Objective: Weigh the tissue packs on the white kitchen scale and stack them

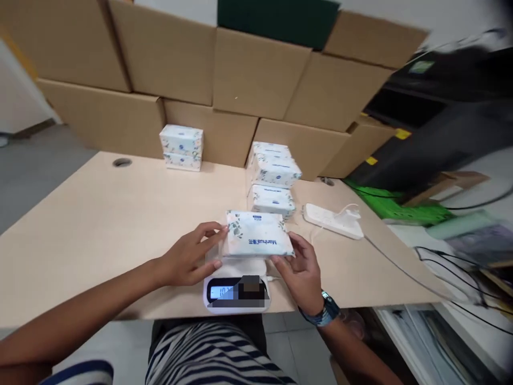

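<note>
A white tissue pack [258,234] with a leaf print lies on top of a white digital scale [236,289] at the table's front edge. My left hand [188,256] grips the pack's left end with thumb and fingers. My right hand [300,267], with a watch on the wrist, holds the pack's right end. The scale's display is lit.
More tissue packs are stacked behind [272,182], and two sit at the back [181,147]. A white power strip [332,220] with cables lies to the right. Cardboard boxes [252,75] form a wall behind the wooden table [100,224]. Black equipment and cables crowd the right side.
</note>
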`<state>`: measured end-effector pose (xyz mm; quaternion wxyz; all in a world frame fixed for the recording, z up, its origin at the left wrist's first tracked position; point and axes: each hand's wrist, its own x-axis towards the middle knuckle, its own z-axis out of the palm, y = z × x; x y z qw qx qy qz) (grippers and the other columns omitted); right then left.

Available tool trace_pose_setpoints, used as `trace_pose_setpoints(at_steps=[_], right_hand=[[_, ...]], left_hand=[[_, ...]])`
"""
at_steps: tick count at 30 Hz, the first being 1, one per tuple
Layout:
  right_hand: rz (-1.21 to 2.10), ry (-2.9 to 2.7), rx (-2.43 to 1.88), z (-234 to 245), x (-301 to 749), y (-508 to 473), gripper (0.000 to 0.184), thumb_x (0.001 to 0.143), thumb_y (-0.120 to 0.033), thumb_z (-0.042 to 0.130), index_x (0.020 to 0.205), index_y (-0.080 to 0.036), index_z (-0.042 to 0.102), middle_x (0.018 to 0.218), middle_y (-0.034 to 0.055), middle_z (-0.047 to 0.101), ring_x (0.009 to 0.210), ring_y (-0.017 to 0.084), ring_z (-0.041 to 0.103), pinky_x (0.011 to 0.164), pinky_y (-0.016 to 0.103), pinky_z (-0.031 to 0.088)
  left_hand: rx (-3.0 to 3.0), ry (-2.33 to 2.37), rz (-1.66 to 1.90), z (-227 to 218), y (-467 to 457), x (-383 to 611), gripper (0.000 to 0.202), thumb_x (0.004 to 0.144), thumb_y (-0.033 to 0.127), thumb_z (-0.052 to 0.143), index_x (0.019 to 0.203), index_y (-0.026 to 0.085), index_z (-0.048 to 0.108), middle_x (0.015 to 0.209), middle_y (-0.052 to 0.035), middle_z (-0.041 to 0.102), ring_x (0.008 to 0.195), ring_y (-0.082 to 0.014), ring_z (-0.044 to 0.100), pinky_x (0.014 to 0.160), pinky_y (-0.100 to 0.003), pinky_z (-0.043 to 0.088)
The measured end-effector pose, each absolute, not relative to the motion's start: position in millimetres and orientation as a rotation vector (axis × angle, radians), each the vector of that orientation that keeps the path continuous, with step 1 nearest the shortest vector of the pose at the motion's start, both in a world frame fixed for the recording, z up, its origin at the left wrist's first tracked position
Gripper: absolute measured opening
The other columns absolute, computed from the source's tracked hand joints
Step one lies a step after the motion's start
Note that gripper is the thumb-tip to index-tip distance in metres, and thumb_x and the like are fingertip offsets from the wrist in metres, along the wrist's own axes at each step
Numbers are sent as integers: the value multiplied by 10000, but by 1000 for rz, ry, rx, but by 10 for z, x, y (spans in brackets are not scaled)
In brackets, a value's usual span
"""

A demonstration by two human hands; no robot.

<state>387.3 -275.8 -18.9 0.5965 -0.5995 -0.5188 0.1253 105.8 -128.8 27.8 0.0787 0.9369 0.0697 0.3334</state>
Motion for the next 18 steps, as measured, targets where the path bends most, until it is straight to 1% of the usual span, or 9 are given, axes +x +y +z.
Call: trace_pose_setpoints(at_steps=[2, 4, 6, 9, 10, 12, 15, 16, 18], right_hand=[[496, -1236, -1384, -318, 3992, -2810, 561, 956, -472, 766, 1460, -318, 574, 1400, 167, 707, 1282, 318, 725, 963, 490, 698], [642, -1249, -1327, -303, 4133, -2759, 549, 936, -500, 791, 1431, -334, 619, 1308, 128, 751, 1219, 295, 751, 937, 457, 706], [746, -1236, -1288, -230, 4272, -2611, 529, 935, -562, 773, 1396, -328, 660, 1231, 113, 767, 1103, 272, 782, 865, 416, 714], [894, -1178, -1278, -158, 4385, -2291, 563, 992, -690, 608, 1399, -305, 657, 1297, 133, 756, 971, 260, 805, 753, 402, 709], [942, -1165, -1278, -157, 4383, -2185, 586, 1011, -717, 542, 1412, -302, 642, 1322, 139, 756, 976, 268, 811, 754, 415, 707], [1005, -1175, -1270, -185, 4332, -2018, 612, 1027, -741, 474, 1425, -298, 620, 1346, 141, 765, 1065, 294, 811, 830, 452, 705], [1008, -1232, -1228, -258, 4228, -1935, 621, 1016, -748, 505, 1435, -302, 611, 1426, 142, 742, 1241, 319, 764, 958, 487, 679], [976, -1246, -1219, -281, 4209, -1949, 622, 1009, -747, 525, 1436, -301, 612, 1457, 144, 726, 1282, 324, 744, 981, 493, 670], [893, -1265, -1228, -314, 4202, -2011, 614, 1002, -730, 566, 1433, -296, 616, 1478, 146, 712, 1310, 328, 724, 994, 493, 660]], left_hand=[[2755, 319, 898, 53, -1298, 941, 791, 1070, 438, 537, 1757, 389, 148, 1648, -197, 435, 1475, -381, 548, 1125, -572, 590], [2598, 481, 855, -6, -1269, 848, 747, 1070, 505, 535, 1736, 449, 200, 1788, -149, 257, 1605, -415, 398, 1229, -646, 473], [2295, 631, 808, 20, -1207, 837, 717, 1070, 612, 483, 1725, 456, 235, 1838, -105, 167, 1656, -410, 318, 1279, -655, 406], [1777, 719, 699, -7, -1132, 981, 838, 1023, 803, 315, 1741, 382, 221, 1850, -105, 175, 1691, -376, 263, 1327, -605, 354], [1635, 730, 684, -54, -1129, 1045, 893, 1000, 847, 256, 1748, 361, 204, 1854, -103, 164, 1704, -359, 232, 1347, -583, 322], [1456, 725, 657, -178, -1161, 1146, 962, 965, 892, 198, 1761, 355, 128, 1870, -68, 76, 1728, -324, 137, 1384, -549, 236], [1429, 672, 611, -319, -1262, 1193, 951, 973, 882, 239, 1760, 397, 16, 1868, 19, -70, 1739, -294, 3, 1408, -536, 133], [1464, 654, 614, -334, -1295, 1189, 949, 980, 871, 274, 1760, 396, 15, 1867, 29, -72, 1739, -295, -22, 1413, -535, 106], [1534, 624, 646, -324, -1342, 1180, 962, 987, 851, 336, 1765, 371, 37, 1872, 13, -16, 1739, -309, -13, 1422, -533, 77]])
